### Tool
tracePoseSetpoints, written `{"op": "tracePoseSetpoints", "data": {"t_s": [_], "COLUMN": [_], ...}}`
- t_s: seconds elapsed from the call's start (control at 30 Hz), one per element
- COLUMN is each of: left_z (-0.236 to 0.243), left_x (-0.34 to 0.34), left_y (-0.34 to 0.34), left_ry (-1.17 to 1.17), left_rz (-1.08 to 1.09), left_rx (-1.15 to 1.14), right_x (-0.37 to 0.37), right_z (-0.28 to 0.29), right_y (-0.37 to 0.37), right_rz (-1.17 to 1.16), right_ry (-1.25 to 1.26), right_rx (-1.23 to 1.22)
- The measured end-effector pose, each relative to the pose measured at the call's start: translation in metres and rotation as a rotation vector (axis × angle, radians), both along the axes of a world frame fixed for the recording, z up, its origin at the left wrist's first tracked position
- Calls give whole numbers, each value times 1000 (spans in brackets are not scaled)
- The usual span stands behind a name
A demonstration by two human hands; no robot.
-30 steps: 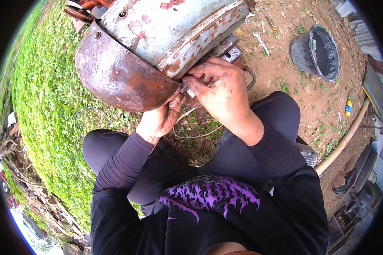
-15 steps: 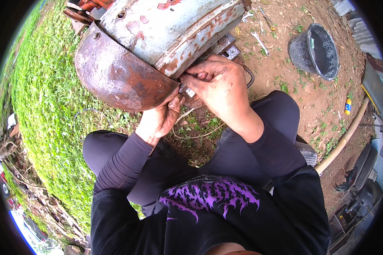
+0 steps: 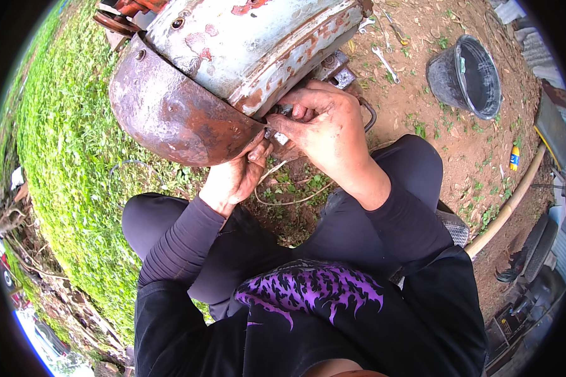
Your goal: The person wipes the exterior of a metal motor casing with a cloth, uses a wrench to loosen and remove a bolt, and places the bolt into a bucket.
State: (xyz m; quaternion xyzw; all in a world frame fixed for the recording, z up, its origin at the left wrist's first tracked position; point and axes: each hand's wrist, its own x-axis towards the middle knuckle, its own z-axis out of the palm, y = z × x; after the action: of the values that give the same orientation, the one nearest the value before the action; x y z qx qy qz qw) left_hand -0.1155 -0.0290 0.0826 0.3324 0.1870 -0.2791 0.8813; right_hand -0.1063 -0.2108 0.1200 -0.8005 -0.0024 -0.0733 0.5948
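Observation:
In front of me stands a worn machine with a pale grey cylindrical body [image 3: 233,50], its paint flaking to rust and red. A rounded, rusty metal end cover [image 3: 176,113] sits against the body's near end. My left hand [image 3: 240,176] grips the lower right edge of this cover from beneath, thumb up, other fingers partly hidden under it. My right hand [image 3: 330,129] is closed in a pinch beside the joint between cover and body. What its fingertips hold is too small and covered to name. Below the fingertips shows a bit of rusty metal base.
On the dirt to the right lie a wrench [image 3: 385,65] and other hand tools. Beyond them a black bucket [image 3: 446,78] leans over. A yellow bottle [image 3: 514,158] lies near a curved pole [image 3: 509,204]. Grass [image 3: 63,169] covers the left side.
The cover and body have shifted very slightly to the left. My right fingers have moved a little at the joint; my left hand keeps its grip.

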Motion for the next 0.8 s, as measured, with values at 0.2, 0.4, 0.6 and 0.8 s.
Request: {"op": "tracePoseSetpoints", "data": {"t_s": [0.2,0.4,0.6,0.8], "left_z": [3,1,2,0], "left_x": [-1,0,-1,1], "left_y": [-1,1,0,2], "left_ry": [17,11,-15,21], "left_rz": [16,2,2,-2], "left_rx": [-14,-10,-30,-17], "right_x": [0,1,0,1], "right_z": [-1,2,1,-3], "right_y": [-8,-7,-2,-7], "right_rz": [87,68,17,56], "right_ry": [-33,32,-15,0], "right_rx": [-78,-69,-68,-39]}}
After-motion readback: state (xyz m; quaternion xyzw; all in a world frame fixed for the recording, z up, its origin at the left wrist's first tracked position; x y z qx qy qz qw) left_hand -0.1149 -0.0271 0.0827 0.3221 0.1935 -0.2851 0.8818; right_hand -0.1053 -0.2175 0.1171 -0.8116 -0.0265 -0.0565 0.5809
